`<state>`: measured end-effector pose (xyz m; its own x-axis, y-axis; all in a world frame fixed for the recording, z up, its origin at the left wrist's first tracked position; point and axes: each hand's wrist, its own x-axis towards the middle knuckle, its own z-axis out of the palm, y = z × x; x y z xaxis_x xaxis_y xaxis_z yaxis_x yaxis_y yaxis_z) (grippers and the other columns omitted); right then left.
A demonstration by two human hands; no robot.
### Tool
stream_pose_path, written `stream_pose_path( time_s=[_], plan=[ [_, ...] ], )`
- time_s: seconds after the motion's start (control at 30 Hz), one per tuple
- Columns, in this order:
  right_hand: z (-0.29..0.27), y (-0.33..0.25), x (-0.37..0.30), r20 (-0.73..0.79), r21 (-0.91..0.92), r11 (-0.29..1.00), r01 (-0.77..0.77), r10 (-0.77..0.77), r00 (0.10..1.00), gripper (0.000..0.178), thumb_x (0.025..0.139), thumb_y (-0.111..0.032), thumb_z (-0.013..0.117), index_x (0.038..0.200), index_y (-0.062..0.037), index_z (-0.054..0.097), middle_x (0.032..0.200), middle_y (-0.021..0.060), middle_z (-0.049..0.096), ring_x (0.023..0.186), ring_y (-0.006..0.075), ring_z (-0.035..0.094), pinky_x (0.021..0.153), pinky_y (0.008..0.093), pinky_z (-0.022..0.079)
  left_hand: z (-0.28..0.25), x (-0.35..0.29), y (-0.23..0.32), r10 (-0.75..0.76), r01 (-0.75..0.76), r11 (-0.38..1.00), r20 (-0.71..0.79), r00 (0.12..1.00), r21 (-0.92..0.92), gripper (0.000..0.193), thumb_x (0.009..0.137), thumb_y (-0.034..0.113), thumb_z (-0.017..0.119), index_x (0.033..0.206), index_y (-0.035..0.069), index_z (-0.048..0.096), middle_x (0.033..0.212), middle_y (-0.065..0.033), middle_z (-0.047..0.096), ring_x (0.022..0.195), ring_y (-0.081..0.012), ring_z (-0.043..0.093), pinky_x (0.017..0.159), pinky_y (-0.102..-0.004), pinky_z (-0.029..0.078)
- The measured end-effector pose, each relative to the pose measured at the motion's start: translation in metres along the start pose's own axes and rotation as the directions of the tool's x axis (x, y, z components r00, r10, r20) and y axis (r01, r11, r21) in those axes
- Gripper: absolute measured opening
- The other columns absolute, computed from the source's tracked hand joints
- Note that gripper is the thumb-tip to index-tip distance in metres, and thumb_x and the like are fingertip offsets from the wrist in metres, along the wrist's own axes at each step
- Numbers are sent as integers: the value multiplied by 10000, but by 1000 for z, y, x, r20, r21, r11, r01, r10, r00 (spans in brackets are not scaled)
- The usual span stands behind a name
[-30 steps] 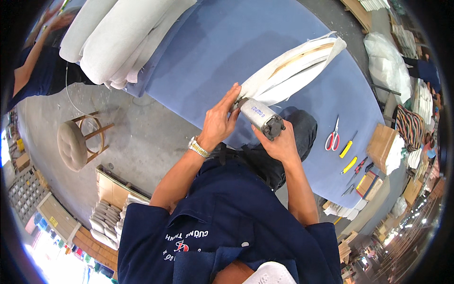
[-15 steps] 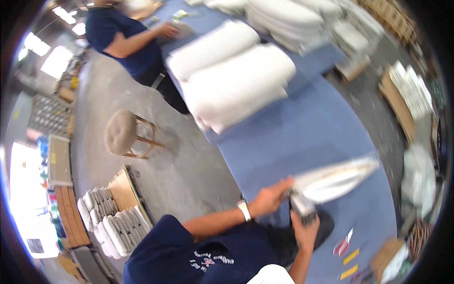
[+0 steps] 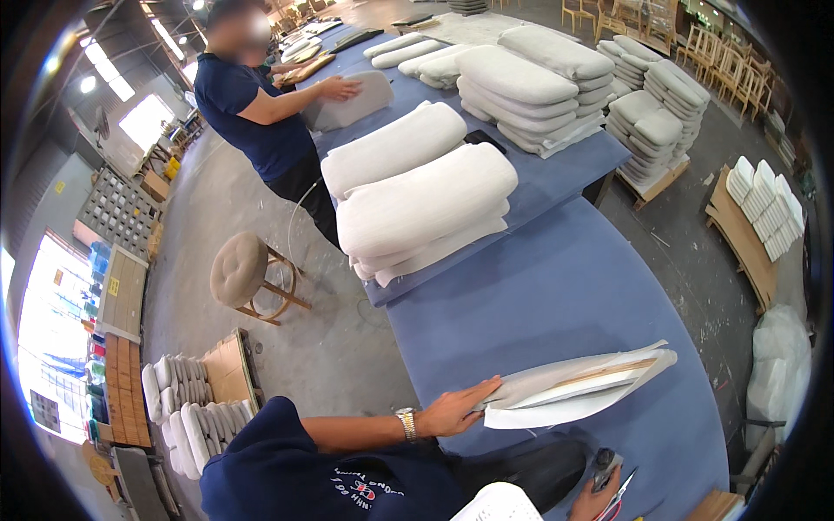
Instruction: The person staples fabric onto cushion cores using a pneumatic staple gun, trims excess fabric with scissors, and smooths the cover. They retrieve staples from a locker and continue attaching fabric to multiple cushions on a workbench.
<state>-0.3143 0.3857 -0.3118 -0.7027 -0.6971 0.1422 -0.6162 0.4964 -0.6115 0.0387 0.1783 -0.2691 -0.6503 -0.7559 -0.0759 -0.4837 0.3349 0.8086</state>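
An upholstered seat pad [image 3: 573, 386] lies at the near end of the blue table. Light fabric wraps it, and a strip of wood with a white layer shows along its open side. My left hand [image 3: 456, 411], with a metal watch at the wrist, rests with outstretched fingers against the pad's left end. Down at the lower right, my right hand [image 3: 594, 501] is closed round a grey and black staple gun [image 3: 605, 470], away from the pad. Scissors [image 3: 621, 491] are right beside that hand, partly hidden.
White padded cushions [image 3: 426, 204] are stacked on the blue table [image 3: 547, 269]. Across it, a person [image 3: 261, 113] handles a grey panel [image 3: 352, 100]. A round stool [image 3: 241, 269] stands left on the floor. Cushion piles [image 3: 656, 122] sit on pallets at the right.
My right hand has moved with the staple gun from the seat pad down toward the lower right. My left hand stays at the pad's left end. The view has shifted.
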Motion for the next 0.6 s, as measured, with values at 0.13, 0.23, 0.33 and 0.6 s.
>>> stream_pose_path(
  time_s=[0.13, 0.23, 0.33, 0.6],
  plan=[
    [65, 50, 35, 41, 154, 987, 43, -50, 998, 686, 809, 36, 622, 1482, -10, 499, 1400, 239, 536, 1339, 413, 489, 1150, 464, 354, 1, -3, 5, -76, 75, 997, 46, 996, 20, 863, 897, 62, 646, 1631, 119, 195, 1664, -140, 303, 1415, -342, 474, 1131, -424, 484],
    [83, 46, 41, 21, 109, 994, -16, 14, 1000, 676, 798, 22, 649, 1461, -45, 534, 1389, 238, 544, 1317, 427, 507, 1132, 478, 379, 7, -9, 1, -40, 38, 998, 29, 999, 45, 860, 896, 62, 653, 1629, 122, 206, 1658, -142, 314, 1423, -338, 464, 1116, -432, 498],
    [79, 59, 37, -83, 12, 992, -128, 128, 988, 615, 828, -7, 683, 1429, -70, 572, 1371, 236, 566, 1286, 428, 541, 1106, 485, 416, 12, -16, 0, -8, 8, 998, -1, 1000, 69, 822, 918, 67, 645, 1624, 132, 230, 1643, -153, 337, 1434, -336, 447, 1093, -446, 517],
    [17, 55, 39, -99, 359, 863, -355, 414, 905, 378, 1003, -127, 603, 1356, 8, 620, 1340, 180, 650, 1220, 292, 613, 1045, 375, 465, 20, -2, 15, -95, 79, 976, 69, 993, 203, 895, 823, 145, 725, 1612, 146, 303, 1600, -152, 417, 1367, -345, 530, 1039, -424, 536]
  ],
)
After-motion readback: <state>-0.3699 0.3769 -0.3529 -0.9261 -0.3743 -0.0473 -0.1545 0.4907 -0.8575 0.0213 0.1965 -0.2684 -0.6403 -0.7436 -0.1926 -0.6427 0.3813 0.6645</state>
